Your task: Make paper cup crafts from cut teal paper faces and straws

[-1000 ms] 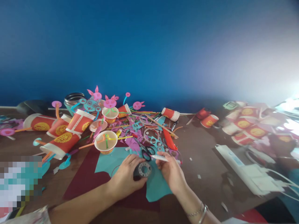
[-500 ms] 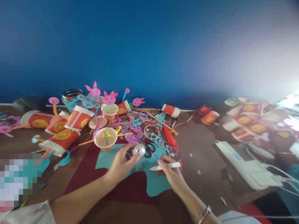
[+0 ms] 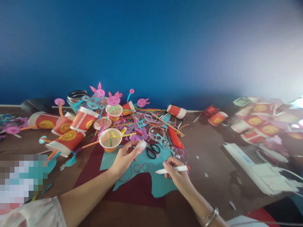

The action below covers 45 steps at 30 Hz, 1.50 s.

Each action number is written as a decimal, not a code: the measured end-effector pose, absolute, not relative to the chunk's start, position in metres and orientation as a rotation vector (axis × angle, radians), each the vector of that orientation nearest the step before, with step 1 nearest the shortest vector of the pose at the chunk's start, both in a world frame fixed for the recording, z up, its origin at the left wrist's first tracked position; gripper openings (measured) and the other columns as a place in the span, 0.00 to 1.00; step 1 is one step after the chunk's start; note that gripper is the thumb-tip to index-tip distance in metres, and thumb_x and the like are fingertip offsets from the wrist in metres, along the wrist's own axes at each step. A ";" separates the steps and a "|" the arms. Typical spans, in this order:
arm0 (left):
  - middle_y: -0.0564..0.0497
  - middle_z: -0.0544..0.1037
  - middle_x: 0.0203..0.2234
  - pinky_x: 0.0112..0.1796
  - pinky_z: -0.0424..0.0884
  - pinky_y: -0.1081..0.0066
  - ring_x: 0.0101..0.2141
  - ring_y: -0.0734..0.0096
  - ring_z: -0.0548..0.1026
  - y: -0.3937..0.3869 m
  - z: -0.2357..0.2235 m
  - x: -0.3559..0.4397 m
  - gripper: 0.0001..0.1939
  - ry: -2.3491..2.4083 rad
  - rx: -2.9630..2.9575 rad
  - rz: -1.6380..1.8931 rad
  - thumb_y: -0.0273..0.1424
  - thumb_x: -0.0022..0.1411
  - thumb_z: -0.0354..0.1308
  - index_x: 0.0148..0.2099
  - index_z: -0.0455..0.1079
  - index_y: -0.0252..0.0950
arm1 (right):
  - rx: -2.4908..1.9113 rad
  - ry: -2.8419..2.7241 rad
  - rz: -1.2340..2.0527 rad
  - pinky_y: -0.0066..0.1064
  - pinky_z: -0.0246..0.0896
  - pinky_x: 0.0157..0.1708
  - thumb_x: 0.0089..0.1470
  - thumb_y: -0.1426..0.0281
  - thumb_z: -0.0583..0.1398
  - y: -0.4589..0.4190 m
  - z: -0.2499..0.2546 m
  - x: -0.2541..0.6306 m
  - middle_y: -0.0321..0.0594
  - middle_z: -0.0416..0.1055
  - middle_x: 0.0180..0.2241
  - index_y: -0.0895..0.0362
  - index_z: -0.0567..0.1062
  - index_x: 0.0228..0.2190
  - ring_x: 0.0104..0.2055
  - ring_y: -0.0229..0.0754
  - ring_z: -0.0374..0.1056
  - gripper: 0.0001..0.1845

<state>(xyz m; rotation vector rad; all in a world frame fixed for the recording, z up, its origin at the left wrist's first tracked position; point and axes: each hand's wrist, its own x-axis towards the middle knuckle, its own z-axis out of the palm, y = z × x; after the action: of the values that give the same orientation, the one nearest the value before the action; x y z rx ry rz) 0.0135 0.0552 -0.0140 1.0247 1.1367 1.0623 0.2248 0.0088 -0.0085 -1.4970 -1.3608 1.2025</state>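
My left hand (image 3: 124,159) is closed around a small whitish ring that looks like a roll of tape (image 3: 142,144), raised over the teal paper (image 3: 163,186). In my right hand (image 3: 174,172) is a white marker (image 3: 160,171) with a red end, its tip pointing left just above the paper. Two small drawn circles (image 3: 137,167) and part of a larger curve show on the teal sheet. Dark red paper (image 3: 134,194) lies beneath it. Black-handled scissors (image 3: 152,151) rest at the sheet's far edge, between my hands.
Paper cups (image 3: 67,140) with straws and animal faces crowd the left. Cut paper scraps (image 3: 139,126) and an orange-red tool (image 3: 175,137) lie behind the sheet. A white power strip (image 3: 246,167) and more cups (image 3: 260,123) are at right, near another person's blurred hand.
My left hand has lifted the roll off the paper and tilted it, uncovering the drawn circles. My right hand has moved slightly nearer with the marker, its tip now pointing left and down.
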 end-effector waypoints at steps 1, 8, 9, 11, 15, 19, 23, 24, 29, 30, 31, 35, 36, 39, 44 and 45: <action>0.56 0.68 0.18 0.24 0.62 0.74 0.21 0.75 0.65 0.055 -0.015 0.014 0.26 1.134 1.026 1.058 0.44 0.51 0.60 0.47 0.69 0.30 | -1.501 -1.371 1.194 0.27 0.50 0.19 0.48 0.59 0.60 0.008 -0.009 0.225 0.32 0.64 0.12 0.55 0.64 0.16 0.16 0.34 0.56 0.18; 0.55 0.69 0.19 0.23 0.61 0.75 0.21 0.76 0.65 0.055 -0.014 0.014 0.25 1.138 1.054 1.063 0.44 0.50 0.61 0.45 0.69 0.31 | -1.456 -1.428 1.215 0.27 0.54 0.22 0.53 0.60 0.58 0.003 -0.006 0.228 0.34 0.71 0.18 0.55 0.67 0.22 0.21 0.36 0.62 0.13; 0.55 0.69 0.19 0.23 0.61 0.75 0.21 0.76 0.65 0.054 -0.013 0.014 0.25 1.149 1.064 1.061 0.44 0.50 0.61 0.45 0.69 0.31 | -1.462 -1.437 1.235 0.27 0.55 0.23 0.54 0.60 0.56 0.001 -0.005 0.229 0.35 0.72 0.19 0.56 0.67 0.23 0.22 0.36 0.63 0.14; 0.54 0.72 0.22 0.23 0.62 0.75 0.21 0.76 0.65 0.053 -0.013 0.014 0.25 1.155 1.088 1.066 0.43 0.51 0.61 0.46 0.69 0.31 | -1.476 -1.466 1.305 0.27 0.55 0.23 0.54 0.60 0.56 -0.005 -0.003 0.232 0.36 0.72 0.19 0.56 0.68 0.22 0.22 0.37 0.63 0.15; 0.47 0.75 0.37 0.28 0.68 0.74 0.30 0.71 0.71 0.048 -0.011 0.017 0.23 1.071 1.174 1.104 0.40 0.51 0.62 0.47 0.69 0.34 | -1.471 -1.464 1.372 0.27 0.55 0.23 0.53 0.62 0.57 -0.009 -0.005 0.231 0.36 0.71 0.18 0.57 0.69 0.21 0.22 0.38 0.65 0.14; 0.45 0.75 0.39 0.33 0.71 0.70 0.37 0.64 0.73 0.045 -0.008 0.019 0.24 1.006 1.161 1.079 0.42 0.50 0.62 0.46 0.69 0.33 | -1.383 -1.449 1.377 0.27 0.56 0.23 0.52 0.63 0.57 0.001 -0.007 0.220 0.35 0.70 0.18 0.56 0.69 0.22 0.22 0.37 0.65 0.12; 0.43 0.76 0.41 0.36 0.70 0.67 0.40 0.60 0.73 0.049 -0.011 0.017 0.26 1.038 1.109 1.021 0.44 0.49 0.62 0.46 0.69 0.32 | -1.322 -1.463 1.355 0.27 0.59 0.26 0.51 0.60 0.57 0.011 -0.002 0.212 0.36 0.71 0.21 0.57 0.71 0.25 0.25 0.38 0.67 0.13; 0.43 0.76 0.40 0.37 0.70 0.66 0.40 0.59 0.73 0.050 -0.012 0.016 0.26 1.042 1.099 1.011 0.44 0.49 0.62 0.46 0.69 0.32 | -1.334 -1.477 1.343 0.27 0.58 0.25 0.51 0.59 0.58 0.011 0.000 0.212 0.36 0.71 0.21 0.57 0.70 0.24 0.24 0.37 0.66 0.14; 0.44 0.77 0.38 0.39 0.70 0.65 0.40 0.58 0.73 0.052 -0.013 0.017 0.27 1.036 1.059 1.015 0.46 0.47 0.63 0.44 0.70 0.33 | -1.473 -1.541 1.324 0.24 0.51 0.18 0.47 0.64 0.60 -0.004 -0.003 0.217 0.32 0.65 0.15 0.55 0.63 0.19 0.17 0.33 0.59 0.12; 0.44 0.77 0.38 0.39 0.70 0.65 0.41 0.58 0.73 0.052 -0.013 0.018 0.26 1.034 1.061 1.013 0.46 0.46 0.63 0.44 0.70 0.33 | -1.482 -1.548 1.320 0.24 0.51 0.18 0.46 0.65 0.60 -0.007 -0.006 0.219 0.32 0.65 0.15 0.55 0.62 0.19 0.17 0.34 0.59 0.12; 0.44 0.77 0.38 0.39 0.70 0.65 0.40 0.58 0.73 0.052 -0.013 0.018 0.26 1.035 1.063 1.007 0.45 0.46 0.63 0.44 0.70 0.33 | -1.480 -1.562 1.310 0.24 0.52 0.18 0.46 0.65 0.59 -0.009 -0.008 0.220 0.32 0.65 0.14 0.54 0.61 0.19 0.17 0.34 0.59 0.13; 0.44 0.77 0.37 0.39 0.70 0.65 0.40 0.59 0.73 0.052 -0.014 0.019 0.26 1.034 1.047 1.015 0.45 0.47 0.63 0.44 0.70 0.33 | -1.490 -1.662 1.178 0.25 0.50 0.18 0.46 0.66 0.57 -0.014 -0.015 0.221 0.31 0.61 0.13 0.54 0.59 0.16 0.17 0.33 0.56 0.14; 0.44 0.77 0.37 0.39 0.70 0.65 0.40 0.59 0.73 0.052 -0.015 0.019 0.26 1.032 1.046 1.021 0.45 0.47 0.63 0.44 0.70 0.33 | -1.505 -1.684 1.148 0.25 0.50 0.18 0.46 0.66 0.57 -0.014 -0.015 0.220 0.30 0.60 0.13 0.54 0.59 0.16 0.17 0.33 0.56 0.14; 0.44 0.77 0.37 0.38 0.70 0.66 0.39 0.59 0.73 0.053 -0.017 0.019 0.26 1.031 1.057 1.025 0.45 0.47 0.63 0.44 0.70 0.33 | -1.540 -1.686 1.178 0.25 0.51 0.18 0.46 0.66 0.57 -0.012 -0.013 0.217 0.31 0.62 0.13 0.54 0.59 0.16 0.16 0.33 0.57 0.14; 0.44 0.77 0.38 0.37 0.70 0.67 0.39 0.60 0.74 0.055 -0.020 0.018 0.24 1.050 1.082 1.068 0.44 0.49 0.62 0.44 0.71 0.33 | -1.492 -1.583 1.286 0.25 0.54 0.18 0.46 0.65 0.57 0.002 -0.009 0.211 0.31 0.65 0.13 0.54 0.60 0.17 0.17 0.35 0.63 0.13; 0.44 0.77 0.38 0.37 0.70 0.68 0.39 0.60 0.74 0.056 -0.021 0.018 0.24 1.061 1.087 1.080 0.44 0.49 0.62 0.44 0.71 0.33 | -1.479 -1.572 1.277 0.25 0.55 0.18 0.46 0.65 0.57 0.006 -0.009 0.210 0.31 0.65 0.12 0.54 0.60 0.17 0.17 0.36 0.64 0.12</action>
<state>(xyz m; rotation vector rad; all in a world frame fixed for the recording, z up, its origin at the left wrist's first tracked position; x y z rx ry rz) 0.0175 0.0560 -0.0209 1.0867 1.0612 1.0799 0.2102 0.0062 -0.0092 -1.4793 -1.5716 1.2775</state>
